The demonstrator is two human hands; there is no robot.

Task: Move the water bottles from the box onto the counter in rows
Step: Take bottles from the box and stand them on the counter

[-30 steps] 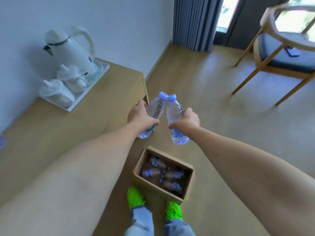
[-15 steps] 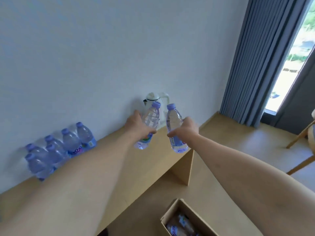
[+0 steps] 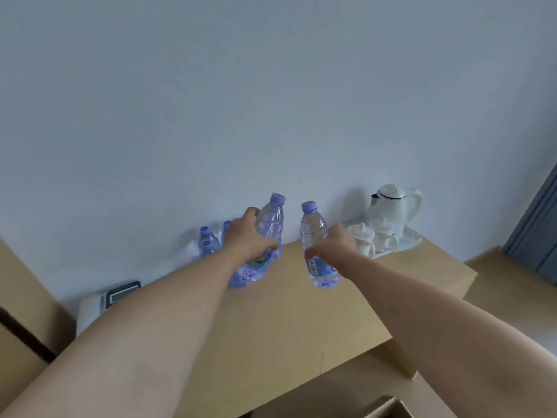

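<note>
Two hands, left (image 3: 247,236) and right (image 3: 337,245), each around one bottle

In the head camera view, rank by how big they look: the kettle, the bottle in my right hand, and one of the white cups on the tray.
1. Bottle in right hand, tallest, though nearer the camera.
2. Kettle, close behind it, so their order is unsure.
3. Cup, clearly smallest.

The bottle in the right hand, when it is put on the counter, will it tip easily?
Probably somewhat: the bottle in the right hand is tall and narrow. It looks full, so likely steadier once upright on the counter. Its clear plastic may flex.
</note>
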